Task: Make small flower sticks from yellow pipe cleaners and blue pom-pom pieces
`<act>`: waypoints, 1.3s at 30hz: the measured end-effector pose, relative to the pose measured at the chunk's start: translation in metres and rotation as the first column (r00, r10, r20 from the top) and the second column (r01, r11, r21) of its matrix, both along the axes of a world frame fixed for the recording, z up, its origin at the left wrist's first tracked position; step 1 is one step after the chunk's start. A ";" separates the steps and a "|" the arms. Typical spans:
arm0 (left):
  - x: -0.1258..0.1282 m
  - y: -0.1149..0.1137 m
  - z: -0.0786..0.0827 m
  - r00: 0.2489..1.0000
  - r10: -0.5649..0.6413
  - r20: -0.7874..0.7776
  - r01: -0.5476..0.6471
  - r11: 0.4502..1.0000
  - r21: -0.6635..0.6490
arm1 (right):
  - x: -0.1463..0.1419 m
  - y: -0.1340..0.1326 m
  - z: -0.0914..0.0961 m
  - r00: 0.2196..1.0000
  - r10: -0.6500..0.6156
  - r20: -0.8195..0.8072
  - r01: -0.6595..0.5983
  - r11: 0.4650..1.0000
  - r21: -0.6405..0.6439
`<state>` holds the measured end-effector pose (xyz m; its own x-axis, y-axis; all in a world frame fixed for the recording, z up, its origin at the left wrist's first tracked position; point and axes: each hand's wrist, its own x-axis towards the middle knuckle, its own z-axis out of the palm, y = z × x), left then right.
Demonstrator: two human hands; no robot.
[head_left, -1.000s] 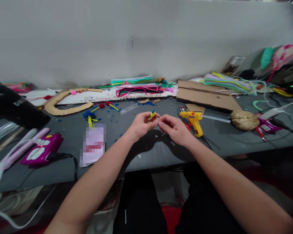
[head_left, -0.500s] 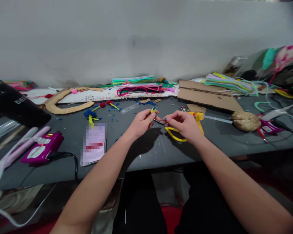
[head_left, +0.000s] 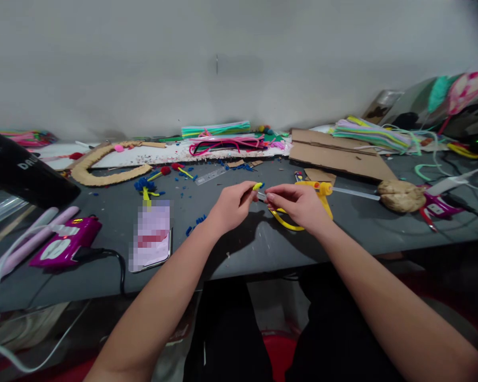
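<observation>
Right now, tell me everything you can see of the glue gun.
The glue gun is yellow and orange, plastic by its look. It lies on the grey table, handle toward the near edge. A translucent stick juts from its rear toward a brown lump. The right hand hides part of it; whether they touch, I cannot tell.

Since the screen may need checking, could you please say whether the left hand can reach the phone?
Probably yes: nothing covers the phone or visibly blocks the left hand, though it holds a yellow piece.
</observation>
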<state>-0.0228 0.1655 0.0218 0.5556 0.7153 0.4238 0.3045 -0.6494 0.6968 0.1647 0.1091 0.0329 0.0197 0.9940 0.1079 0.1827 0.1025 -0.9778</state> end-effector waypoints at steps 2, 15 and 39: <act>0.000 0.000 -0.001 1.000 -0.009 -0.012 0.010 0.999 0.036 | -0.001 -0.001 0.001 0.999 -0.018 0.028 0.018 1.000 0.005; 0.000 0.002 -0.002 0.994 -0.058 -0.094 0.069 0.990 0.122 | 0.002 0.000 0.005 0.987 -0.073 0.145 0.064 0.996 0.064; 0.001 -0.001 0.003 0.993 -0.088 -0.073 0.082 0.993 -0.086 | 0.002 -0.001 0.007 0.971 -0.166 0.171 0.142 0.979 0.145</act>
<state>-0.0221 0.1649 0.0249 0.6445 0.6949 0.3191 0.3052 -0.6164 0.7259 0.1666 0.1083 0.0403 0.1392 0.9574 0.2530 0.3795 0.1844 -0.9066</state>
